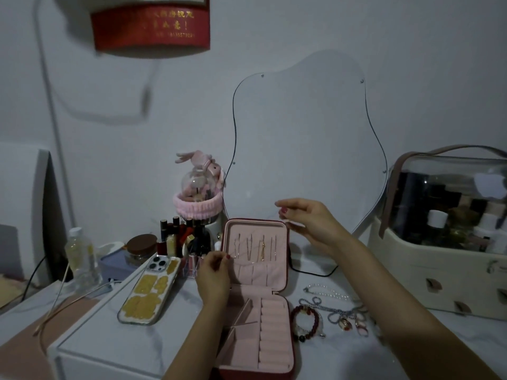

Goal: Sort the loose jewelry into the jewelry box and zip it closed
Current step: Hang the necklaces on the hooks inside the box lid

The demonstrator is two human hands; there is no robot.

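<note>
Both hands pinching a thin chain's ends, stretching it to hang inside the jewelry box lid.

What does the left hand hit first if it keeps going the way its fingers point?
Likely the upright lid of the jewelry box: the left hand has its fingers aimed up and right at the lid's left edge, close by. Depth is unclear.

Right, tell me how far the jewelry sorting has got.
Done: the pink-lined red jewelry box lies open, with several thin necklaces hung in its upright lid. In hand: both hands seem to stretch a fine chain, hard to see, the left hand at the lid, the right hand raised. Left: the dark red bead bracelet, white pearl strand and blue-grey bead necklace lie on the white table; zipping remains.
</note>
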